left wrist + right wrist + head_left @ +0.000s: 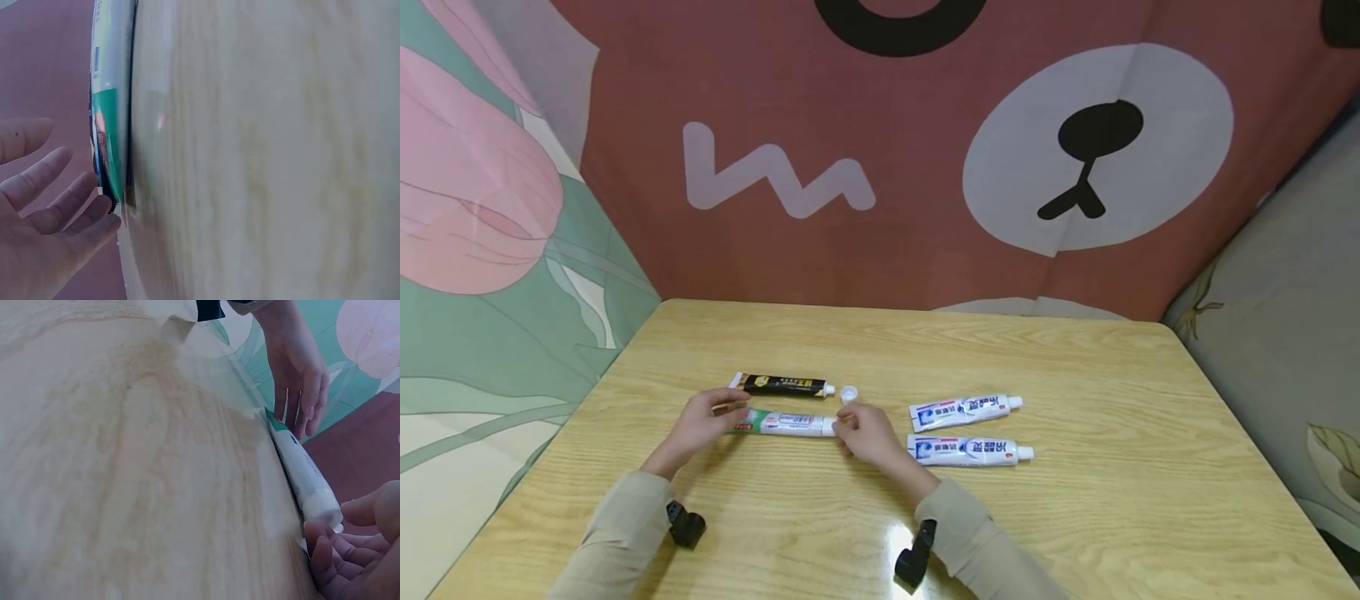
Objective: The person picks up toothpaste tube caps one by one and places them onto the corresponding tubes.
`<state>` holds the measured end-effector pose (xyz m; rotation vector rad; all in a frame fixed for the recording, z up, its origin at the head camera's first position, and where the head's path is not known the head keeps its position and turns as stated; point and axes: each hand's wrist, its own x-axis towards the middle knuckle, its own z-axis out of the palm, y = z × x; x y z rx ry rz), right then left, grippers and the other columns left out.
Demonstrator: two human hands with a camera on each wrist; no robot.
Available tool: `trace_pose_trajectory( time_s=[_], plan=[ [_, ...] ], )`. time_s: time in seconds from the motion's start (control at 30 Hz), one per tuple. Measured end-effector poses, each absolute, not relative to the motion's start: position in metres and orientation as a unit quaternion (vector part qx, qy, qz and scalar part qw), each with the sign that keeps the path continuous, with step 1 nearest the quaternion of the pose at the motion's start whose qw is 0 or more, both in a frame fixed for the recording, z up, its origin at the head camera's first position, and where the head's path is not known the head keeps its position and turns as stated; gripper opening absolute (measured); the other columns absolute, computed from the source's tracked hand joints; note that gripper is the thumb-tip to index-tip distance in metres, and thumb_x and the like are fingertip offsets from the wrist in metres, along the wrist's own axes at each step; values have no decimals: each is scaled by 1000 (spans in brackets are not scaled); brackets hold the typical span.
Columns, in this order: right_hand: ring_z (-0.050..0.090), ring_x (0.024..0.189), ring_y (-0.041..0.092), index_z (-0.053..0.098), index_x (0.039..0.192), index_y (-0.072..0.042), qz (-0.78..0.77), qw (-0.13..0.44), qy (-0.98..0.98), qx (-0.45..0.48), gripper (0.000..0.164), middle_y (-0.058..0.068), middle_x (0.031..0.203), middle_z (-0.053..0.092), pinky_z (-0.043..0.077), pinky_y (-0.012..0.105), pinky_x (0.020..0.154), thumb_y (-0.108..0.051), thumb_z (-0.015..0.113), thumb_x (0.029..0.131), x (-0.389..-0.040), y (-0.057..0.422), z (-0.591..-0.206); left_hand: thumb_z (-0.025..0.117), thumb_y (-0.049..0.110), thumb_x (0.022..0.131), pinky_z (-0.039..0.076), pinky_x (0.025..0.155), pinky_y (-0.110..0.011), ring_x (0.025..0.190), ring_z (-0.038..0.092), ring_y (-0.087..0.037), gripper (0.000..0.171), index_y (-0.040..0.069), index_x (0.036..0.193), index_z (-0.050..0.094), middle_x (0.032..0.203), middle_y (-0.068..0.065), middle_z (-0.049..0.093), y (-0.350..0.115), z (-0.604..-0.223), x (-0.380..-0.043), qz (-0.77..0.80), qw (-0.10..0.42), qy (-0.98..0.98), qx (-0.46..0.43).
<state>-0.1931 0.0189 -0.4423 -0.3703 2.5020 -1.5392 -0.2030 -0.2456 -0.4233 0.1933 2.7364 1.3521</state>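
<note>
A white toothpaste tube with a green tail [793, 423] lies across the table between both hands. My left hand [703, 421] is at its green end; in the left wrist view the fingers are spread and loosely bent beside the tail. At the white cap end is my right hand [870, 435]. Its thumb [367, 509] and fingers stand either side of that end, not visibly pinching it; whether they touch is unclear. Just behind lies a black toothpaste tube [782, 386] with a small white tip. A round white cap [848, 394] rests near that tip.
To the right, two blue-and-white toothpaste tubes [966, 412] lie roughly parallel, the nearer tube [970, 451] close to the right forearm. The wooden table [1120, 500] ends at a brown fabric backdrop [917, 242]. Black cameras [913, 557] are strapped to both wrists.
</note>
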Motion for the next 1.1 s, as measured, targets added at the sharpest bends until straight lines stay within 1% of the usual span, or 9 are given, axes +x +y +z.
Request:
trace_pose_trajectory(
  time_s=[0.13,0.27,0.37,0.5,0.7,0.87,0.97,1.0,1.1],
  plan=[
    [52,48,8,57,110,10,-507,71,850,-123,32,6,64,62,44,22,48,-9,63,84,-195,25,-440,57,8,89,43,89,-46,109,50,-36,29,-6,114,57,115,-23,55,-247,-423,-204,436,25,897,64],
    [49,48,7,57,109,9,-512,67,848,-115,35,4,63,60,44,23,47,-10,66,81,-198,29,-436,58,6,88,46,84,-45,102,54,-36,28,-7,112,58,111,-23,57,-249,-424,-209,423,1,902,81],
    [48,47,8,57,109,9,-523,69,843,-108,37,3,62,57,43,23,46,-9,68,79,-202,30,-435,61,2,85,48,78,-43,97,56,-33,27,-7,110,59,108,-22,59,-251,-426,-215,414,-13,905,93],
    [47,47,8,56,110,10,-528,65,841,-99,41,2,63,55,43,22,45,-8,70,76,-207,31,-436,65,-2,80,47,74,-37,94,55,-30,28,-4,107,62,105,-18,62,-251,-425,-226,409,-12,907,102],
    [47,46,9,54,114,7,-524,59,846,-71,46,1,64,52,41,22,46,-7,72,74,-213,30,-435,68,2,79,43,68,-31,90,51,-27,27,0,106,64,106,-14,62,-252,-423,-243,431,26,893,123],
    [46,45,9,52,118,5,-523,60,848,-51,54,0,61,51,39,23,45,-8,74,71,-219,29,-435,68,5,80,40,62,-31,81,46,-27,33,-2,111,60,108,-17,58,-255,-424,-257,458,74,876,136],
    [45,48,11,53,119,4,-513,62,855,-48,56,1,61,51,40,24,48,-10,75,69,-223,28,-435,68,4,80,41,65,-33,80,46,-26,37,-3,114,58,111,-20,56,-258,-427,-264,468,100,867,141],
    [46,51,12,54,119,3,-508,63,858,-46,56,2,64,53,41,25,50,-11,75,69,-224,28,-436,69,4,79,41,67,-33,81,47,-26,38,-3,115,57,113,-21,56,-258,-428,-267,471,108,864,142],
    [56,71,19,57,116,0,-489,61,869,-43,54,9,84,61,47,33,65,-13,77,67,-227,26,-437,71,3,76,42,78,-38,93,50,-30,42,-5,115,57,116,-22,54,-259,-431,-273,472,120,861,150]
  ],
)
